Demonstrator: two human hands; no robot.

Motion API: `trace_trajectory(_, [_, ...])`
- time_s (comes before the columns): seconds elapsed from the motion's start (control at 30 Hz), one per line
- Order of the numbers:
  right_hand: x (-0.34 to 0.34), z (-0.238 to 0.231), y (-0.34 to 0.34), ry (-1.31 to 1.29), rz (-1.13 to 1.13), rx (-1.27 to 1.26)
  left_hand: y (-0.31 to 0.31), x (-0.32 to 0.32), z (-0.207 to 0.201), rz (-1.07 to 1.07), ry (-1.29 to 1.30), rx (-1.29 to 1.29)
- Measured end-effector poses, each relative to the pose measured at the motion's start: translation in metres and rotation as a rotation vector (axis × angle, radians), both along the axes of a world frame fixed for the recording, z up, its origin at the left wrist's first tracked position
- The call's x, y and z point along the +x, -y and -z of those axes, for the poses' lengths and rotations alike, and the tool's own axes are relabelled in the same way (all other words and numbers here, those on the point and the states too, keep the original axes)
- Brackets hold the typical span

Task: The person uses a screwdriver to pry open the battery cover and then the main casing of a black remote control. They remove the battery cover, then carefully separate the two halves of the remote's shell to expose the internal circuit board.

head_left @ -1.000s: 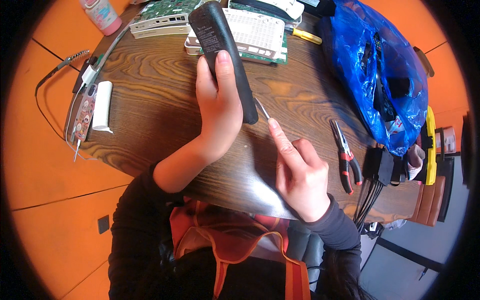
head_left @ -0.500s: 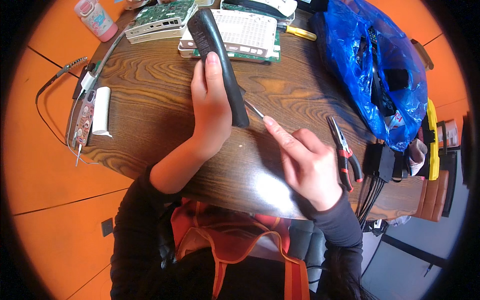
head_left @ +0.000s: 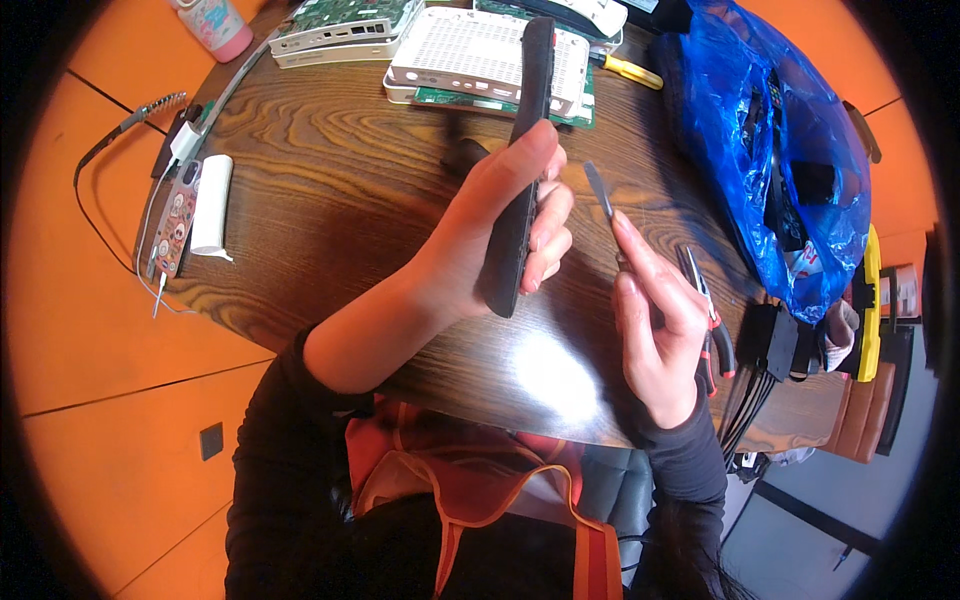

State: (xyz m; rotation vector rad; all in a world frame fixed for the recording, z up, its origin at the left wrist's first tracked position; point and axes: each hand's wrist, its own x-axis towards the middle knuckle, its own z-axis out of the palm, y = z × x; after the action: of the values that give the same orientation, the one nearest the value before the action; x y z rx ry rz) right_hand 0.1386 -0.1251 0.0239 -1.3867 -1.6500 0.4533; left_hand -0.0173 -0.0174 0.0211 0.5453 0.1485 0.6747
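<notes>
My left hand (head_left: 490,215) is closed around a long black remote control (head_left: 533,85), held edge-on and nearly upright above the table. Its thumb lies along one side and the fingers wrap the other. To the right, my right hand (head_left: 660,310) pinches a thin flat metal pry tool (head_left: 597,187), its blade pointing up and to the left. A gap separates the blade from the remote control. The tool's lower end is hidden by my fingers. Close by my right hand lie needle-nose pliers (head_left: 710,320) with red and black handles, partly covered by that hand.
White device housings (head_left: 450,60) and green circuit boards (head_left: 350,22) stand at the back, beside a yellow-handled screwdriver (head_left: 630,70). A blue plastic bag (head_left: 740,150) fills the right side. On the left are a patterned phone (head_left: 178,220), a white roll (head_left: 211,205) and a pink bottle (head_left: 215,28).
The remote control has turned edge-on and moved right with my left hand. My right hand has drawn the pry tool away from it, to the right, and the blade now points up.
</notes>
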Motion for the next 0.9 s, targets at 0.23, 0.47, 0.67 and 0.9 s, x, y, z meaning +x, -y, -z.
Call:
trace_trajectory(0.23, [-0.003, 0.008, -0.008, 0.331, 0.124, -0.187, 0.003, 0.001, -0.002, 0.004, 0.030, -0.024])
trace_trajectory(0.47, [0.000, 0.020, -0.009, 0.410, 0.130, -0.157, 0.004, 0.001, -0.001, 0.048, 0.058, -0.017])
trace_trajectory(0.67, [0.001, 0.014, -0.009, 0.307, 0.224, 0.021, 0.005, 0.003, 0.001, 0.076, 0.013, 0.004])
trace_trajectory(0.9, [0.007, -0.001, -0.003, 0.210, -0.056, 0.304, 0.008, 0.006, 0.000, 0.009, -0.248, -0.021])
